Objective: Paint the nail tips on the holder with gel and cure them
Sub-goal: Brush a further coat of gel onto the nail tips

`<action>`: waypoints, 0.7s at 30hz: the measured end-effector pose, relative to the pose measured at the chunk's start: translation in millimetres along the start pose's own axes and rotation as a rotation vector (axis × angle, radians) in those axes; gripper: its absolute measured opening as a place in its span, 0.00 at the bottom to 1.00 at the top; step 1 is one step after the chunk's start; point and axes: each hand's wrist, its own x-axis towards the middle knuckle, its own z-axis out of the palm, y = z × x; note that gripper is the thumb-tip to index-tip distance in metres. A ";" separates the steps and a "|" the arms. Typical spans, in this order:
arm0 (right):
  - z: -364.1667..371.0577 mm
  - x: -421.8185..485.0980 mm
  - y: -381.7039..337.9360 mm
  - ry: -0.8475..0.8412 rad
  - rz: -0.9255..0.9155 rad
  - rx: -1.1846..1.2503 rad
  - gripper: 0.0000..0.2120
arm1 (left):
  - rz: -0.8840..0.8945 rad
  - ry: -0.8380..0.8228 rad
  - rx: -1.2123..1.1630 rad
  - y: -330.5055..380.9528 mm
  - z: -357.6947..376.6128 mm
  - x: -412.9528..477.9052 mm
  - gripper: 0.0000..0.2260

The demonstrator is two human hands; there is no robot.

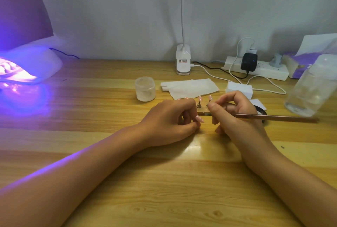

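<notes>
Near edge of the wooden counter [164,190]: both bare forearms lie on it and converge on the work. Left hand [169,119] has its fingers curled down over the left end of the small holder [203,110], apparently gripping it to steady it; the contact itself is hidden behind the knuckles. Right hand [235,113] pinches a thin brush [273,117] between thumb and fingers, the shaft trailing off to the right and the bristle end hidden behind the thumb. The holder sits on the counter between the two hands. Pink nail tips [200,98] stand upright on its pegs just beyond the fingers, the rightmost one touching or almost touching the right fingertips. Judged step: gel going onto that tip. Behind: a small cloudy jar [145,89], a folded paper wipe [191,88], a white block [239,89]. Further back: a white lamp base [183,60], a power strip [259,68], a clear bottle [313,86] at the right. Far left, well apart from the holder, the curing lamp [31,64] glows violet. Risks: a heavy stroke could knock a tip off its peg; crowded fingers could smear wet gel on neighbouring tips; stray violet light may thicken gel on the bristles; carrying the holder across to the lamp could smudge the coat.
</notes>
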 end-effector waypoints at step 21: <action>1.2 -0.6 0.5 -0.027 -0.011 -0.054 0.07 | 0.065 0.016 0.066 0.7 1.8 -1.0 0.06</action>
